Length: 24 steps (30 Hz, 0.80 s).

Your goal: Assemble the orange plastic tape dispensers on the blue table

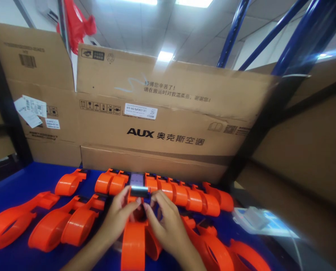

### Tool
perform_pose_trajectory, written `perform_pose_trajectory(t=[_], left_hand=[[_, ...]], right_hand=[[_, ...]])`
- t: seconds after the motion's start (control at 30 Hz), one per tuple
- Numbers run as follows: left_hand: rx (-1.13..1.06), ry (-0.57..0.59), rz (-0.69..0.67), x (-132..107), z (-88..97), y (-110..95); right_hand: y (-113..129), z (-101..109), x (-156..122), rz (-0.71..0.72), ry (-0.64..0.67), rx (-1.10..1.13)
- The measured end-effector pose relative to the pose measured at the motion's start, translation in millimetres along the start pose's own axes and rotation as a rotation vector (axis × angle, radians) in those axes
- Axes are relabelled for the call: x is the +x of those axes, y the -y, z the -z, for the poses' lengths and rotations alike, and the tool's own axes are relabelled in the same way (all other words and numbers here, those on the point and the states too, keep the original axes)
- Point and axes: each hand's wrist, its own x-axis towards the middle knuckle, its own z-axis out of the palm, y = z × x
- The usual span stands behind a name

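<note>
An orange tape dispenser [133, 244] is held between both hands, its dark toothed blade [140, 191] facing up at the far end and its ring toward me. My left hand [119, 211] grips the head from the left, thumb pressed near the blade. From the other side, my right hand [164, 220] closes its fingers and thumb at the head, by a small dark blue part. Exactly what the right fingertips pinch is hidden. Another orange ring [153, 242] lies just right of the held one, partly covered by my right hand.
Several orange dispensers stand in a back row [179, 194]; more lie at the left [79, 224] and right [217, 250] on the blue surface [51, 171]. A phone-like screen [136, 178] is behind my hands. A white power strip [265, 222] sits right. Cardboard [106, 128] walls the back.
</note>
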Motion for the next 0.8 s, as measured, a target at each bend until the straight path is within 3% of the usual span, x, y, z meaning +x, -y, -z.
perform_pose_trajectory(t=[0.23, 0.4, 0.5, 0.6, 0.7, 0.8], left_hand=[[-0.006, 0.032, -0.004, 2.5, 3.6, -7.9], [-0.116, 0.034, 0.050, 3.9, 2.0, -8.1], [-0.201, 0.045, 0.134, 3.0, 2.3, -8.2], [-0.234, 0.164, 0.230, -1.5, 1.2, -11.6], [-0.234, 0.304, 0.265, -10.6, -3.0, -14.9], [-0.224, 0.361, 0.261, -20.0, -6.8, -14.6]], right_hand=[[7.1, 4.1, 2.4, -0.012, 0.052, 0.013], [7.0, 8.4, 0.8, -0.004, 0.015, 0.090], [1.6, 9.1, -0.3, -0.014, -0.109, 0.273], [0.0, 8.7, -0.1, -0.129, -0.195, 0.545], [3.9, 9.9, 0.7, -0.230, -0.027, 0.766], [7.5, 11.1, 1.1, -0.231, 0.137, 0.862]])
